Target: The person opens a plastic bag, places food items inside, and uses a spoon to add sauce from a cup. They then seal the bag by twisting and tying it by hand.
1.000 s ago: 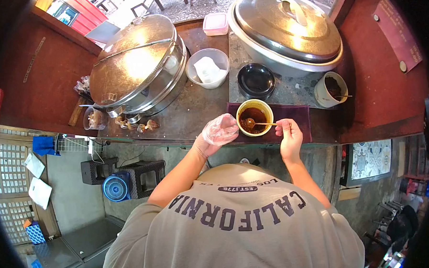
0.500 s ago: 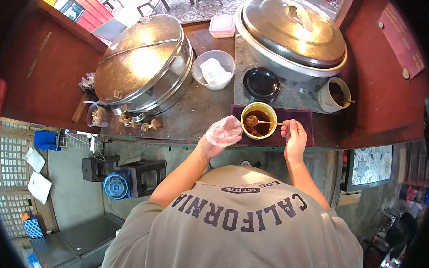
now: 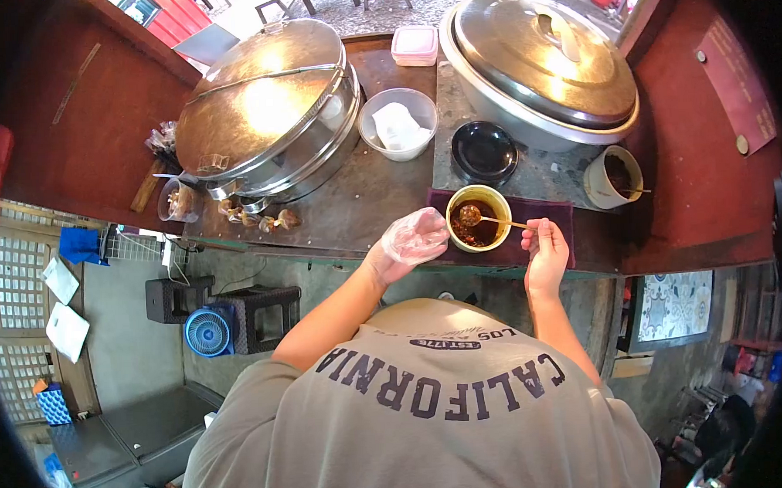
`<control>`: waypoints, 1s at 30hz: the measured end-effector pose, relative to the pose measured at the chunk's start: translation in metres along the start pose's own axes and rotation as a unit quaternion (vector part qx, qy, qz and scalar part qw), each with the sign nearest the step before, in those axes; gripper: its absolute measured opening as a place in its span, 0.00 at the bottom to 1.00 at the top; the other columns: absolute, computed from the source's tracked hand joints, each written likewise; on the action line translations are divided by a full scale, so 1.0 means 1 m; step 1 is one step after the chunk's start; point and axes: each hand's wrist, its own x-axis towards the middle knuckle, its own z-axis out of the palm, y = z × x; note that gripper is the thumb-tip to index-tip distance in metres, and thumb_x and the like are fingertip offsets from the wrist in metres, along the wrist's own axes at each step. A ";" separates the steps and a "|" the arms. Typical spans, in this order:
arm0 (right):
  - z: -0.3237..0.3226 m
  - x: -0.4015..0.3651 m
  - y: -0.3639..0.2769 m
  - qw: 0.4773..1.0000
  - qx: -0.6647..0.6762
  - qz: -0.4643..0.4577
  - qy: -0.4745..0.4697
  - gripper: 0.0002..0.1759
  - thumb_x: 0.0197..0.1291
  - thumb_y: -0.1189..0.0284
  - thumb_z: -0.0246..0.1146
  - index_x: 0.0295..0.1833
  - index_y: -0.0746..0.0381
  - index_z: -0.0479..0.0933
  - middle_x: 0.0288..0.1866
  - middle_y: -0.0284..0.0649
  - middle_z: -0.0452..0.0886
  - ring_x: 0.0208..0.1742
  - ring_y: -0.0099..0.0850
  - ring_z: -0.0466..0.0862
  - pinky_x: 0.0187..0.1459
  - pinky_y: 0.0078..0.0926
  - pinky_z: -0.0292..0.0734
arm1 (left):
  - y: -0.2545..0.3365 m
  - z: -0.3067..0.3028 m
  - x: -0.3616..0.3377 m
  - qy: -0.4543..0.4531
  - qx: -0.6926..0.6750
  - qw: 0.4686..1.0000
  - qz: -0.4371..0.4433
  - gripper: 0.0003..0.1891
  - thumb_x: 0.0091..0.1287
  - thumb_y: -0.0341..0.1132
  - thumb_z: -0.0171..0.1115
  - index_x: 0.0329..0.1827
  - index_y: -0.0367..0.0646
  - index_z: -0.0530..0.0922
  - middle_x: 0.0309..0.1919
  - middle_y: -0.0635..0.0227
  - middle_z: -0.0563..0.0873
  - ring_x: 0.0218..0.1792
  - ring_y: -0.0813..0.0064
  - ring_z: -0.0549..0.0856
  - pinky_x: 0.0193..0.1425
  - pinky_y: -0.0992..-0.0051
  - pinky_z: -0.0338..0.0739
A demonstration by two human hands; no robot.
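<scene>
My right hand (image 3: 544, 248) pinches the handle end of a spoon (image 3: 505, 222). The bowl of the spoon holds chunky dark sauce inside a yellowish tub (image 3: 454, 232), which stands on a dark cloth (image 3: 558, 228) at the counter's front edge. Thin clear plastic covers my left hand (image 3: 414, 238), which is beside the tub's left side with its fingers bent; whether anything is held under the plastic cannot be made out.
Behind the tub are black plates (image 3: 484, 151) and a clear bowl (image 3: 429, 124) with a white bag. A large steamer (image 3: 267, 110) stands left, a big lidded pot (image 3: 540, 59) right. Another sauce tub (image 3: 598, 183) and small tied bags (image 3: 268, 222) are on the counter (image 3: 337, 213).
The spoon's bowl has risen a little in the tub and now shows a heap of sauce. The whole view has shifted slightly. Both hands keep nearly the same places.
</scene>
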 end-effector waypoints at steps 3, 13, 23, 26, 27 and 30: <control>0.012 -0.007 -0.010 1.000 0.016 -0.004 -0.014 0.15 0.73 0.64 0.56 0.41 0.65 0.79 0.30 0.32 0.79 0.30 0.19 0.76 0.34 0.16 0.71 | 0.000 -0.001 0.000 -0.005 -0.001 1.000 0.000 0.19 0.71 0.36 0.54 0.64 0.44 0.74 0.58 0.56 0.81 0.57 0.56 0.81 0.64 0.55 0.76; 0.057 -0.045 -0.019 0.870 -0.297 -0.315 -0.237 0.04 0.63 0.76 0.62 0.41 0.64 0.78 0.33 0.41 0.81 0.34 0.33 0.82 0.41 0.26 0.78 | -0.001 0.011 0.000 -0.044 -0.012 0.999 0.016 0.17 0.70 0.35 0.56 0.61 0.44 0.76 0.54 0.58 0.81 0.56 0.59 0.81 0.61 0.59 0.78; 0.055 -0.051 -0.023 0.743 -0.352 -0.475 -0.315 0.14 0.50 0.79 0.68 0.44 0.64 0.78 0.36 0.41 0.81 0.37 0.39 0.82 0.39 0.35 0.78 | -0.006 0.006 0.003 -0.052 -0.055 0.997 0.013 0.18 0.66 0.35 0.62 0.58 0.43 0.77 0.54 0.57 0.80 0.55 0.60 0.81 0.59 0.60 0.79; 0.055 -0.052 -0.026 0.746 -0.351 -0.470 -0.316 0.13 0.50 0.79 0.68 0.43 0.64 0.78 0.37 0.41 0.82 0.37 0.39 0.82 0.39 0.35 0.78 | -0.005 0.009 0.003 -0.042 -0.051 0.998 0.013 0.20 0.64 0.35 0.64 0.59 0.42 0.76 0.54 0.57 0.80 0.55 0.59 0.80 0.59 0.60 0.79; 0.054 -0.053 -0.026 0.756 -0.342 -0.464 -0.310 0.11 0.52 0.79 0.67 0.43 0.64 0.78 0.37 0.41 0.82 0.36 0.39 0.82 0.39 0.35 0.78 | -0.004 0.010 0.002 -0.029 -0.054 0.998 0.009 0.21 0.64 0.35 0.64 0.60 0.42 0.76 0.53 0.58 0.80 0.55 0.59 0.80 0.60 0.60 0.79; 0.054 -0.055 -0.025 0.792 -0.318 -0.442 -0.275 0.06 0.57 0.79 0.64 0.41 0.64 0.78 0.36 0.41 0.82 0.36 0.39 0.82 0.38 0.33 0.78 | -0.001 0.019 -0.002 -0.027 -0.053 0.998 0.014 0.16 0.67 0.33 0.61 0.57 0.42 0.76 0.51 0.60 0.80 0.54 0.61 0.80 0.59 0.64 0.80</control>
